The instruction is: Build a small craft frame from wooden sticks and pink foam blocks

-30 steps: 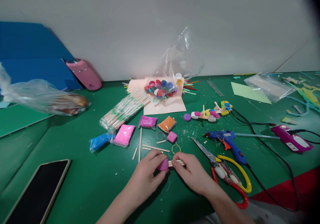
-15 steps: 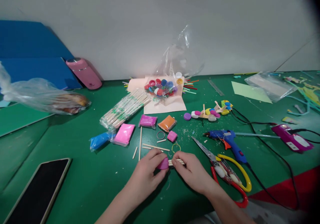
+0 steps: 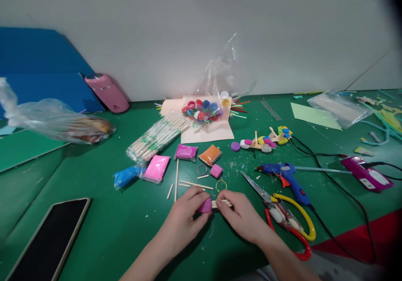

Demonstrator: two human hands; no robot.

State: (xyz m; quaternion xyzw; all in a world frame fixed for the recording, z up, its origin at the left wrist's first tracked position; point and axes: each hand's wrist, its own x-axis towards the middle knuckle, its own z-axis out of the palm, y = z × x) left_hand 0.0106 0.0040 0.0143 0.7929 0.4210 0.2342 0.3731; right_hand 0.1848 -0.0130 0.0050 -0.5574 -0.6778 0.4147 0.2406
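Observation:
My left hand (image 3: pixel 185 218) pinches a magenta bottle cap (image 3: pixel 205 206) low over the green table (image 3: pixel 103 226). My right hand (image 3: pixel 240 216) grips a short bundle of wooden sticks (image 3: pixel 220 203) whose end meets the cap. Just beyond the hands lie loose wooden sticks (image 3: pixel 194 184), a yellow rubber band (image 3: pixel 221 185) and a small pink clay block (image 3: pixel 216 171).
Scissors (image 3: pixel 279 216) and a blue glue gun (image 3: pixel 287 176) lie right of my hands. Clay packets (image 3: pixel 155 168), a wrapped stick bundle (image 3: pixel 157 137) and a bag of caps (image 3: pixel 204 110) sit further back. A phone (image 3: pixel 47 243) lies at left. A cap-and-stick model (image 3: pixel 262 142) stands behind the glue gun.

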